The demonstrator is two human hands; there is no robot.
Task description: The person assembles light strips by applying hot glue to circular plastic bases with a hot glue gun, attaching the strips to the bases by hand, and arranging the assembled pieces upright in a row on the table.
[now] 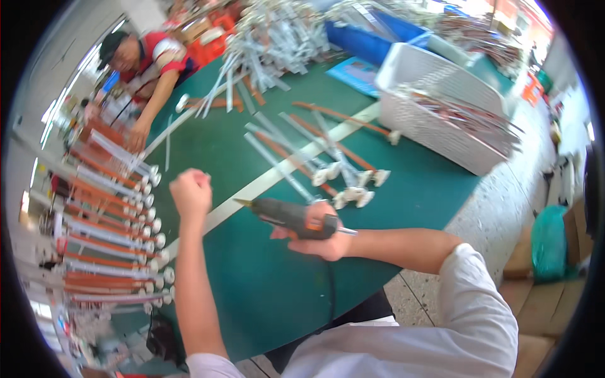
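Right hand point(318, 238) wraps around a dark electric screwdriver point(291, 218), fingers closed tight on its body, tip pointing left toward the other hand, cord point(330, 286) dropping off the rear toward the person's lap. The tool hangs just above the green table point(265, 283), near its front edge. Left hand point(191, 193) is raised over the table in a closed fist; cannot tell if anything small is inside it. A pale strip point(252, 189) runs diagonally across the tabletop, passing between the two hands.

Just beyond the screwdriver lies a loose cluster of long rods with white end fittings point(328, 160), some clear-sleeved, some copper-coloured, fanned out and overlapping. Along the table's left side, a long row of the same rods point(110, 233) lies stacked side by side, white ends facing the middle.

Further right, a white plastic basket point(435, 126) sits at the table edge with more rods sticking out over its rim. Beyond centre, a big heap of pale rods point(271, 38). At far left, another person in a red and white top leans in, one hand point(137, 134) touching the stacked row.
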